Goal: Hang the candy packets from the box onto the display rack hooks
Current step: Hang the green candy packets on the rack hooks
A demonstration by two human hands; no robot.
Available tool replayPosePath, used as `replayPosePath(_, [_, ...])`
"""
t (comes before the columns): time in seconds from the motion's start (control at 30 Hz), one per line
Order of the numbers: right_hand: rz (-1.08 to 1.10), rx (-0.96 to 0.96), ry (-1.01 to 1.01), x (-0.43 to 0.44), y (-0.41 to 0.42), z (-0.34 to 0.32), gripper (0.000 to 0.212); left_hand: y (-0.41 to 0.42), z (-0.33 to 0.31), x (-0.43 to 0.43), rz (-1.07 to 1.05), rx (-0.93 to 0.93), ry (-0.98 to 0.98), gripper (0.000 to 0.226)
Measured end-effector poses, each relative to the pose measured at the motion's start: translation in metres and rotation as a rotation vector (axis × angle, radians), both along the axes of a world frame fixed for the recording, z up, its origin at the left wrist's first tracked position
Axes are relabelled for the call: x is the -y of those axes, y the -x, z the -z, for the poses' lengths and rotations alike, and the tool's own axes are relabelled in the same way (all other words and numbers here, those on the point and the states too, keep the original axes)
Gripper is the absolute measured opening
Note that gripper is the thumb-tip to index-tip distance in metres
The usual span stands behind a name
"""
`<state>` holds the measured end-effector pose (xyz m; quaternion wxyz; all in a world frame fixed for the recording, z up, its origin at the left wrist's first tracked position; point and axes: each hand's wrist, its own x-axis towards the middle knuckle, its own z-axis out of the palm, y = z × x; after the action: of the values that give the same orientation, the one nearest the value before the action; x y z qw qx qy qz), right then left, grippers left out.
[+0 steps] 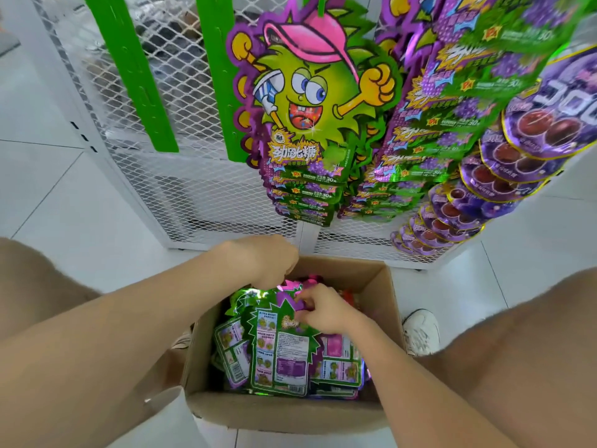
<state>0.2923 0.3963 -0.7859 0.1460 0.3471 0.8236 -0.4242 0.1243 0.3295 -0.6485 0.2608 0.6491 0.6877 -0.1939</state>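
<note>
To your left, two bare green hanging strips [129, 72] are hanging against the white mesh rack [181, 189]. Your left hand [268, 260] is curling its fingers down over the far end of the candy packets [232, 347] in the cardboard box [284, 412]. The knuckles are hiding the fingertips, so I cannot tell whether it is gripping anything.

Your right hand [326, 310] is pinching the jagged upper edge of the top packet [281, 347], which is lying back-side up on the heap. You are holding slick foil by a thin edge, so it is likely to slip if you are lifting fast. Its spikes are overlapping the neighbours and may be dragging extras over the box wall.

Directly above, the popping-candy packets [307, 101] are hanging low and crowded, and further right the grape gummy packets [533, 140] are fanning outward. Rising straight up is risking a knock that unhooks them.
</note>
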Motion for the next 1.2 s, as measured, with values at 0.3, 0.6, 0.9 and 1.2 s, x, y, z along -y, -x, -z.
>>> replayPosePath(0.3, [0.473,-0.277,0.296,-0.024,0.006,-0.131,0.011,-0.014,-0.035,0.012,-0.499,0.78,0.092,0.117])
replayPosePath(0.6, [0.442,-0.336,-0.179,-0.043,-0.025,-0.202,0.007,0.0,-0.064,0.016,-0.6,0.741,-0.477,0.016])
replayPosePath(0.9, [0.235,-0.461,-0.548,-0.029,-0.031,-0.227,0.023,0.001,-0.09,0.012,-0.4,0.831,-0.522,0.017])
replayPosePath(1.2, [0.288,-0.561,-0.61,-0.013,-0.019,-0.257,0.021,0.005,-0.117,0.01,-0.32,0.93,-0.677,0.011])
